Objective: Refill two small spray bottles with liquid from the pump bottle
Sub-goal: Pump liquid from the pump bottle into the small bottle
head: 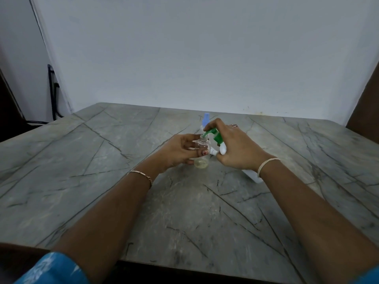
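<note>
Blue sleeve (51, 267) cloth shows at the bottom edge, nearest the camera, with both bare forearms reaching out from it over the grey veined worktop (82, 181).

By my reading the task is early in its first half. The white pump bottle (253, 176) is tipped over toward the middle of the worktop, its body showing under the right wrist. Its green pump head (216, 136) has the spout right at the open mouth of the clear spray bottle (202, 158). That bottle stands upright with only a shallow layer of yellowish liquid at its bottom, so most of its fill is left to do. The second spray bottle (205, 119) stands just behind the hands with its blue cap on, and looks untouched; how much it holds cannot be told.

The right hand (238, 148) is curled over the pump head, fingers on top and thumb below the neck, set to press. The left hand (176, 152) wraps its fingers and thumb round the clear spray bottle, steadying it on the worktop. A small white part (213, 152), perhaps the removed sprayer, shows between the two hands; what holds it is unclear.
</note>
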Demonstrator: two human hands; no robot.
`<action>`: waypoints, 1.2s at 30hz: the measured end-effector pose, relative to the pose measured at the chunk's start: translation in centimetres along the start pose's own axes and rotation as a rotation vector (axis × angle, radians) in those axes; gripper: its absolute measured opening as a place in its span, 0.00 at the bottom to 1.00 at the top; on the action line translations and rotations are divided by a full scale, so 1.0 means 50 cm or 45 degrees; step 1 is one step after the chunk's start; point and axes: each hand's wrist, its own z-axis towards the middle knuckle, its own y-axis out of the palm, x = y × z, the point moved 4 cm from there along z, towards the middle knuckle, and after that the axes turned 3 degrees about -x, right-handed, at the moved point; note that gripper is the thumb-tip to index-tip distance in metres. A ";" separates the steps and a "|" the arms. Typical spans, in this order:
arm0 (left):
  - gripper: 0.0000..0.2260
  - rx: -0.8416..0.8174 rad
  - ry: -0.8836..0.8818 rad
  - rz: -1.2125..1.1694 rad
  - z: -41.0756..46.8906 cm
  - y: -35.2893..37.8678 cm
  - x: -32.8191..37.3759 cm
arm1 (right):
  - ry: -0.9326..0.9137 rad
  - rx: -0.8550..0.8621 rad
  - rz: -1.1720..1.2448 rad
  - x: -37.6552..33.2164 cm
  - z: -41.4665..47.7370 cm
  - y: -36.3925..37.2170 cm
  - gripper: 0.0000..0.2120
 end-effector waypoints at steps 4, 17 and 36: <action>0.26 0.005 0.002 -0.015 0.000 -0.002 -0.003 | 0.006 -0.002 -0.058 0.003 -0.004 0.003 0.30; 0.23 -0.004 0.022 -0.019 -0.005 0.001 0.004 | 0.002 0.017 -0.078 -0.001 0.001 0.003 0.28; 0.25 -0.002 0.016 -0.053 -0.004 0.003 0.001 | 0.025 0.034 -0.172 0.013 -0.003 0.012 0.33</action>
